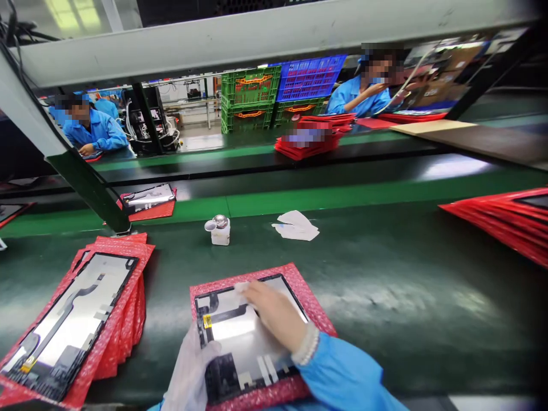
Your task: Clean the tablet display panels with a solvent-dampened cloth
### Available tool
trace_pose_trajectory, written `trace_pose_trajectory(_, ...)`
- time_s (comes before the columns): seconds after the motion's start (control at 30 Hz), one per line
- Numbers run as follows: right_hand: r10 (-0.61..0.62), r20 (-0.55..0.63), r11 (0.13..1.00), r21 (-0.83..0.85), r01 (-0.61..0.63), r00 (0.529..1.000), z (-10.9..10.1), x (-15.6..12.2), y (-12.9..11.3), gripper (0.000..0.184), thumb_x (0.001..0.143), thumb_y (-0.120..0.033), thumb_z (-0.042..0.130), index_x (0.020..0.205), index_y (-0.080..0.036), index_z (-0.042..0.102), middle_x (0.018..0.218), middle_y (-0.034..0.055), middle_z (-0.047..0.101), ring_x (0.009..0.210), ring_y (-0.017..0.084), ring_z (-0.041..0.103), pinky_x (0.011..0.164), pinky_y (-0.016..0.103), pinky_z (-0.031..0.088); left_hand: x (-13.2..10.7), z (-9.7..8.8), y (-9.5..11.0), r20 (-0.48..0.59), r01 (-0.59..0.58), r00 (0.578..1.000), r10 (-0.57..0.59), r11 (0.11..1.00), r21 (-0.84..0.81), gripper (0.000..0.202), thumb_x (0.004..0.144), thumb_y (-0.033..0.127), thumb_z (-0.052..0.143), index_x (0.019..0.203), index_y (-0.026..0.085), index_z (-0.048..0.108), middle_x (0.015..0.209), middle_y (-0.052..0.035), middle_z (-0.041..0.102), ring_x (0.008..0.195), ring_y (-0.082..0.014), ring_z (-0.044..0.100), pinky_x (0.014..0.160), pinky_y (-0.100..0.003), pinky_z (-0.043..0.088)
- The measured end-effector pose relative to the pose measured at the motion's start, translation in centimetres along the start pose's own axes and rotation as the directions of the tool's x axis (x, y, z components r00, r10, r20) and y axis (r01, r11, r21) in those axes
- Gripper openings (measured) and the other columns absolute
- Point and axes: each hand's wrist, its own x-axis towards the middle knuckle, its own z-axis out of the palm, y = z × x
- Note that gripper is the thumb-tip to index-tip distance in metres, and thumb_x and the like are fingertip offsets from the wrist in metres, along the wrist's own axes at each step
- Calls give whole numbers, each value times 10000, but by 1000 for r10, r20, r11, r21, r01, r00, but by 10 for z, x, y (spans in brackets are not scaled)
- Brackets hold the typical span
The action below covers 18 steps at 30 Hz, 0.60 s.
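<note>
Right hand [276, 317]: pinching white wipe [241, 287] | left hand [190, 362]: gripping display panel [244, 343] edge | best: light strokes, clear of yellow tape [208, 321]

Person, upper limbs. Left hand [192, 362]: wears a thin, whitish, wrinkled glove [182, 381]. Right hand [274, 314]: bare across the back. White, ridged band [306, 345]: circles the right wrist. Right sleeve [342, 365]: bright blue, creased. Left sleeve [156, 406]: blue, edge only visible.
</note>
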Motion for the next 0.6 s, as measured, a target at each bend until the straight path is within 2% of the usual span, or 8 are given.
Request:
trace_pose_trajectory(0.13, 289, -135, 956, -7, -293, 948, -48, -33, 58, 225, 848, -204, 423, 835, -198, 648, 871, 65, 636, 812, 203, 605, 794, 317, 454, -6, 12, 14, -63, -2, 998, 3, 1000, 30, 631, 714, 182, 633, 1311, 216, 431, 1210, -72, 628, 1167, -265, 539, 1009, -391, 410)
trace_pose_trajectory(0.23, 447, -368, 893, 231, -385, 815, -89, -58, 79, 236, 847, -365, 454, 866, -198, 619, 857, 62, 646, 778, 201, 604, 732, 307, 471, -10, 13, 27, -169, -112, 970, 176, 936, 333, 495, 741, 272, 637, 1221, 218, 528, 1221, -62, 625, 1148, -265, 553, 1004, -385, 419)
trace_pose_trajectory(0.27, 513, -443, 852, 366, -374, 736, -99, -65, 81, 263, 830, -419, 482, 897, -198, 609, 864, 61, 650, 765, 197, 604, 703, 298, 478, -11, 10, 30, -129, -164, 961, 243, 884, 439, 410, 737, 295, 647, 1135, 209, 601, 1169, -69, 657, 1107, -275, 583, 986, -393, 436)
trace_pose_trajectory(0.33, 638, -510, 736, 623, -264, 577, -112, -73, 78, 343, 772, -495, 556, 939, -198, 595, 870, 58, 655, 740, 190, 607, 654, 283, 489, -8, 0, 32, 97, -342, 929, 358, 725, 598, 244, 731, 280, 655, 961, 210, 697, 1047, -76, 711, 1052, -286, 618, 983, -426, 443)
trace_pose_trajectory(0.37, 671, -504, 689, 694, -207, 545, -113, -75, 76, 375, 749, -513, 583, 948, -195, 593, 871, 59, 658, 737, 191, 613, 645, 282, 496, -6, -6, 30, 242, -453, 885, 397, 619, 642, 197, 745, 247, 636, 925, 223, 713, 1027, -68, 719, 1076, -281, 607, 1010, -449, 419)
trace_pose_trajectory(0.43, 649, -481, 679, 716, -163, 590, -105, -76, 69, 374, 732, -509, 612, 930, -191, 606, 882, 67, 665, 765, 201, 627, 683, 300, 513, 0, -17, 22, 419, -590, 796, 437, 406, 698, 243, 788, 182, 566, 975, 257, 703, 1149, -39, 671, 1213, -255, 507, 1080, -484, 332)
trace_pose_trajectory(0.5, 518, -462, 782, 596, -179, 720, -85, -72, 62, 284, 769, -461, 587, 856, -194, 635, 940, 84, 669, 849, 221, 634, 769, 336, 518, 5, -21, 11, 305, -495, 821, 482, 338, 800, 374, 814, 167, 524, 1156, 294, 608, 1367, -12, 502, 1319, -232, 372, 1111, -472, 284)
trace_pose_trajectory(0.6, 286, -386, 940, 291, -179, 877, -46, -64, 55, 232, 859, -322, 461, 859, -216, 667, 1083, 85, 648, 1001, 228, 605, 898, 391, 488, 5, -13, 1, -16, -273, 919, 394, 664, 696, 552, 853, 271, 488, 1382, 309, 337, 1454, -44, 380, 1303, -237, 397, 1063, -426, 382)
